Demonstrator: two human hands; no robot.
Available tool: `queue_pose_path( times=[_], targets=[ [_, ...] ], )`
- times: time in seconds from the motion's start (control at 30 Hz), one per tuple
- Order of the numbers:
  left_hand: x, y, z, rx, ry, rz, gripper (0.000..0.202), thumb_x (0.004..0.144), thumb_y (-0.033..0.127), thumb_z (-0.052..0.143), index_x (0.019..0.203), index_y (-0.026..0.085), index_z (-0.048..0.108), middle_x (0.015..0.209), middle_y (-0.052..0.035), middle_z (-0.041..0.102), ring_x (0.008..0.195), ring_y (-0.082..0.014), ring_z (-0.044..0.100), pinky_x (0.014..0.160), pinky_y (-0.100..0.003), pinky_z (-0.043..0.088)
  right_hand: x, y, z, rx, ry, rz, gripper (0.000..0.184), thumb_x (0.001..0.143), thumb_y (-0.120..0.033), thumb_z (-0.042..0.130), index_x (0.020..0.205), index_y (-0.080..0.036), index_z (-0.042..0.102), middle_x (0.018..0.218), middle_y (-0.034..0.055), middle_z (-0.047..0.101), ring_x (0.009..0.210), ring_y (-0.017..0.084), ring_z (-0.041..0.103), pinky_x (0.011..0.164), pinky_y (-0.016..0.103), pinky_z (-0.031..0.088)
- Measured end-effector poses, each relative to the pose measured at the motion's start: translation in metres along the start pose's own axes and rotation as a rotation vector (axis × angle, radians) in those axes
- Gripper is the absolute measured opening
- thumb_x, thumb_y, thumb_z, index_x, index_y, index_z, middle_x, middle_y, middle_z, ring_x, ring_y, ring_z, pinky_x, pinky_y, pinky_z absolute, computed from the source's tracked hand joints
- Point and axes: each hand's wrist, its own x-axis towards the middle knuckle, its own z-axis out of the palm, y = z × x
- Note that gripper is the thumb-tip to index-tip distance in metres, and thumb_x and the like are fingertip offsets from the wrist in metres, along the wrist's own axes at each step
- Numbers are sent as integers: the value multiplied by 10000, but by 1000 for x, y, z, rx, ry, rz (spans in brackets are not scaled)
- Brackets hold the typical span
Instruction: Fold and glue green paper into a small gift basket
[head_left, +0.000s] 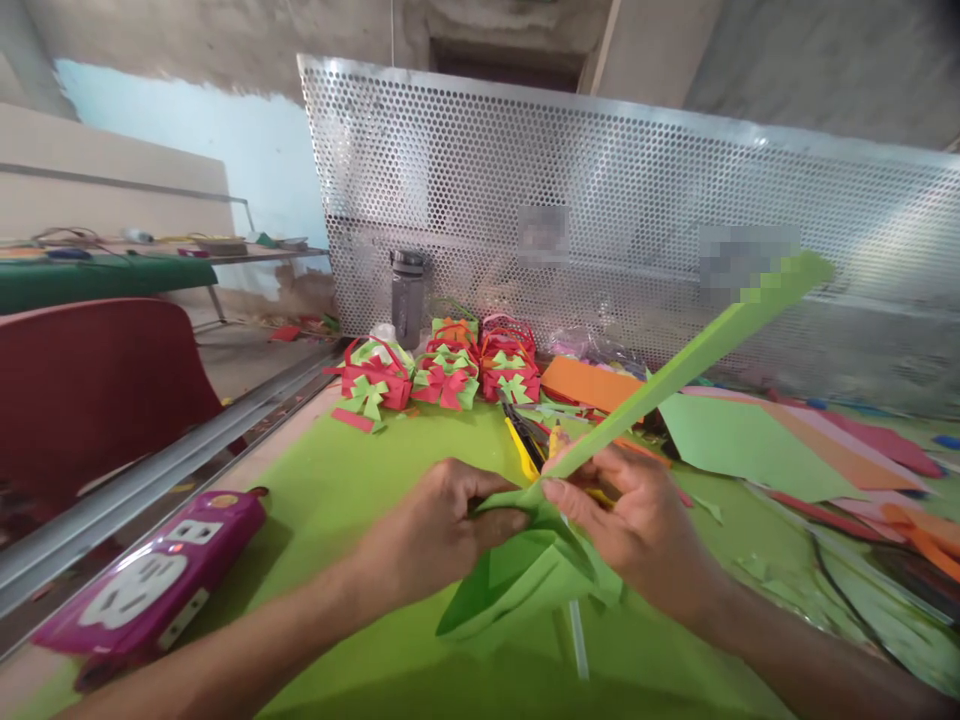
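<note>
Here, left fingers, right fingers pinch green strip.

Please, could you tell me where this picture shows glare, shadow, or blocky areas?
Head view: pale glare on the right part of the perforated metal panel; head view: soft shadow on the green tabletop, right of the purple power strip; head view: blocky patches over the panel, one reaching the green paper strip.

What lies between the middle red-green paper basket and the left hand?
In the head view, only bare green tabletop separates that paper basket from the left hand.
</note>
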Motion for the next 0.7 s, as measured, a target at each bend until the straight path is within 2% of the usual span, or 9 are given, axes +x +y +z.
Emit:
queue_pose_path(
  times=[0.23, 0.37, 0.53, 0.7],
  targets=[
    [0, 1, 3, -59, 28, 6, 293, 841, 316, 474, 596, 157, 460, 552, 55, 304, 510, -72, 277, 454, -192, 243, -1, -2, 2, -41, 12, -33, 95, 811, -288, 566, 814, -195, 582, 762, 24, 616, 694, 157, 587, 683, 323, 488],
    [1, 0, 4, -148, -10, -2, 336, 827, 392, 497, 595, 151, 471, 548, 47, 330, 508, -77, 274, 454, -209, 248, -2, -2, 0, -65, 34, -92, 67, 802, -257, 577, 772, -198, 586, 785, 34, 618, 785, 189, 588, 761, 364, 466],
    [4, 2, 5, -267, -36, -64, 431, 782, 531, 512, 596, 142, 482, 533, 37, 360, 484, -76, 276, 437, -222, 243, 1, -6, -5, 43, 104, -67, 57, 821, -261, 558, 821, -205, 567, 845, 47, 625, 851, 203, 592, 774, 364, 472],
    [3, 1, 7, -274, -23, -58, 432, 784, 531, 514, 597, 142, 482, 528, 41, 358, 476, -69, 272, 427, -218, 229, 1, -13, -8, 79, 122, -80, 41, 825, -249, 554, 828, -208, 561, 855, 39, 619, 860, 193, 593, 757, 335, 480]
  ],
)
